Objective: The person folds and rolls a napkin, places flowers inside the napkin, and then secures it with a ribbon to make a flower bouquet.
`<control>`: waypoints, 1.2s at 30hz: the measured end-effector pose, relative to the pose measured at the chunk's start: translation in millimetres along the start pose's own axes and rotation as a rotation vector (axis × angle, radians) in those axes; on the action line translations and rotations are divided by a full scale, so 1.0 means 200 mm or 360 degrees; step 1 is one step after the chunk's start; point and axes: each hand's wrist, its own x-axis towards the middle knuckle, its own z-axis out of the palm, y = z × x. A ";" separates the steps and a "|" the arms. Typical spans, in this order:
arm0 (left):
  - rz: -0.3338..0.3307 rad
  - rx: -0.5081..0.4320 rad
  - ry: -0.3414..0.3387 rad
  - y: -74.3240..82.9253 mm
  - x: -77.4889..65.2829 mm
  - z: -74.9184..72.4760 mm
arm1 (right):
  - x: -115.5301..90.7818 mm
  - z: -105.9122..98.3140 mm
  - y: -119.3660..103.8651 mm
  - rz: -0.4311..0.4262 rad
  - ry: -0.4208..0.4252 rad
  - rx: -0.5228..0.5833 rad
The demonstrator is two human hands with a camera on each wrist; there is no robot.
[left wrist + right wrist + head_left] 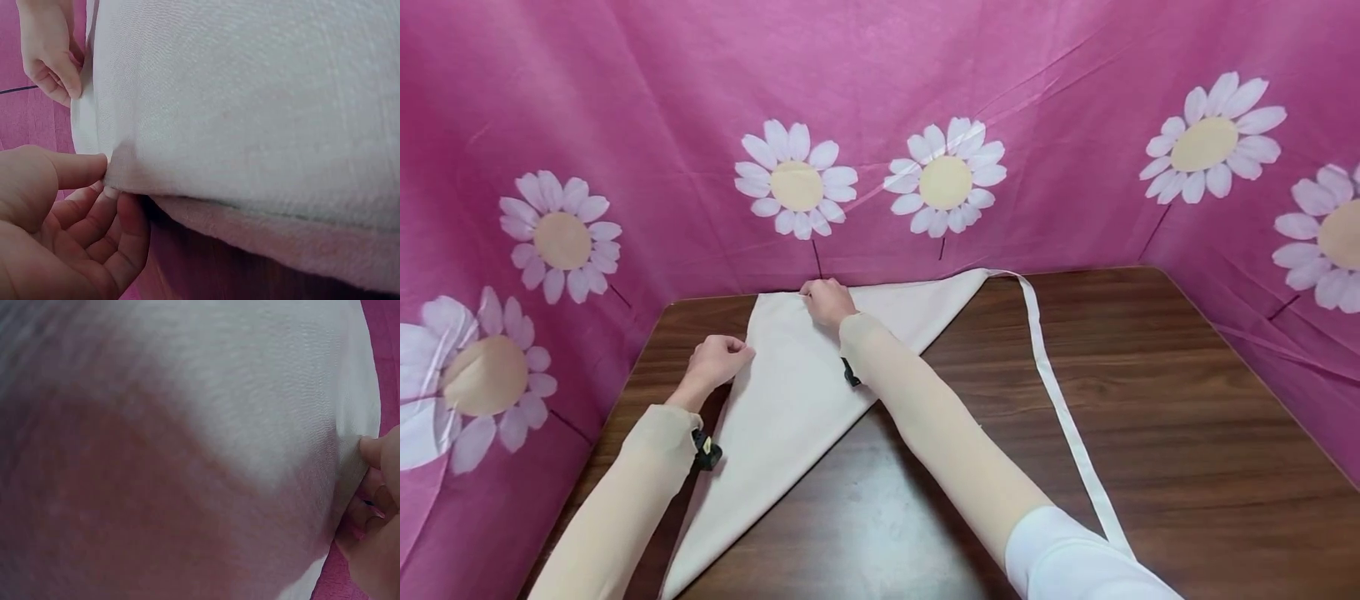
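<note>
A cream cloth (790, 375) lies on the table in a triangle, with a long white strap (1060, 408) running from its far right corner toward the near side. At the cloth's left edge, my left hand (718, 364) pinches the fabric between thumb and fingers. The left wrist view shows that thumb on top of the edge and the fingers (128, 231) bent beneath it. My right hand (829, 303) grips the far edge, farther back and to the right. In the right wrist view, its thumb and fingertips (370, 450) are on the cloth's border.
The brown wooden table (1150, 400) extends to the right under the strap. Pink fabric (880, 75) printed with white daisies stands close behind the table's far edge and along both sides. Each wrist carries a small black camera (705, 450).
</note>
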 end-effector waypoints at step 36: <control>-0.0088 -0.0016 -0.0083 0.02 0.11 -0.03 | 0.01 -0.03 0.11 -0.0052 0.0136 -0.0378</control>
